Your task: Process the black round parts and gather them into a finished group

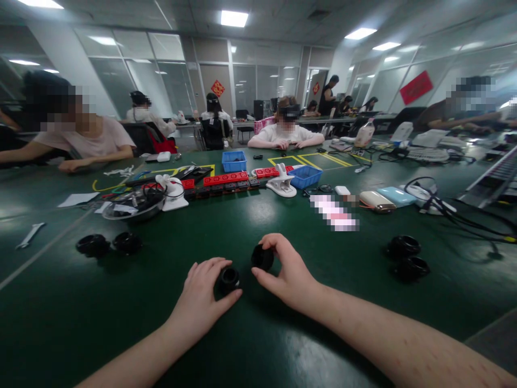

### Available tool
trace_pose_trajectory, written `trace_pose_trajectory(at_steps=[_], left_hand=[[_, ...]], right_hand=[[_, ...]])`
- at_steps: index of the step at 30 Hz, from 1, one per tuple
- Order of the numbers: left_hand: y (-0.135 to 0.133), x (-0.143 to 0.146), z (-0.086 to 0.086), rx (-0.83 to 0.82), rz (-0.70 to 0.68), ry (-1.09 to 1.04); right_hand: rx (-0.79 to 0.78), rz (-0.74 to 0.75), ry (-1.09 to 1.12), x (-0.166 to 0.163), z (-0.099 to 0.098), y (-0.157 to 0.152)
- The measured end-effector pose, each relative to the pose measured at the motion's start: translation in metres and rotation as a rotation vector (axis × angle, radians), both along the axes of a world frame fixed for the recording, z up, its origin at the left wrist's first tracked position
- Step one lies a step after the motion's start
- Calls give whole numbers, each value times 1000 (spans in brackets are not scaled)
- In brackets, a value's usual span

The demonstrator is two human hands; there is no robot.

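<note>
My left hand point(202, 296) is closed around a small black round part point(228, 279) resting on the green table point(258, 345). My right hand point(285, 272) pinches a second black round part point(262, 256) between thumb and fingers, just right of the first. The two parts sit close together, a small gap between them. Both forearms reach in from the bottom edge.
Two black ring parts point(108, 244) lie to the left and two more point(406, 256) to the right. A wrench point(29, 235) lies far left. Red power strips point(225, 179), blue bins point(234, 160), a clear bowl point(133, 206) and cables point(456, 210) sit further back. Other people sit around the table.
</note>
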State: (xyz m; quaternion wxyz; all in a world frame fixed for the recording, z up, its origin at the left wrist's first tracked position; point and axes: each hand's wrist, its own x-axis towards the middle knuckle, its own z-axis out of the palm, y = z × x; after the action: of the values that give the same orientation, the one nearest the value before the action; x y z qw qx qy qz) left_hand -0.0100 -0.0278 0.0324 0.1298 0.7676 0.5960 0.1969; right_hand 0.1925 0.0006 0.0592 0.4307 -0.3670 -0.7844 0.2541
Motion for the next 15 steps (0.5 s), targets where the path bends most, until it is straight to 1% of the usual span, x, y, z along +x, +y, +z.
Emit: trace_pose_trajectory(at_steps=[6, 11, 15], left_hand=[[-3, 2, 4, -26, 12, -62], [-6, 3, 1, 12, 22, -131], [-6, 3, 0, 13, 16, -124]], right_hand=[[-70, -57, -114, 1, 1, 4], [-96, 15, -254, 0, 4, 2], [-116, 56, -435, -1, 0, 0]])
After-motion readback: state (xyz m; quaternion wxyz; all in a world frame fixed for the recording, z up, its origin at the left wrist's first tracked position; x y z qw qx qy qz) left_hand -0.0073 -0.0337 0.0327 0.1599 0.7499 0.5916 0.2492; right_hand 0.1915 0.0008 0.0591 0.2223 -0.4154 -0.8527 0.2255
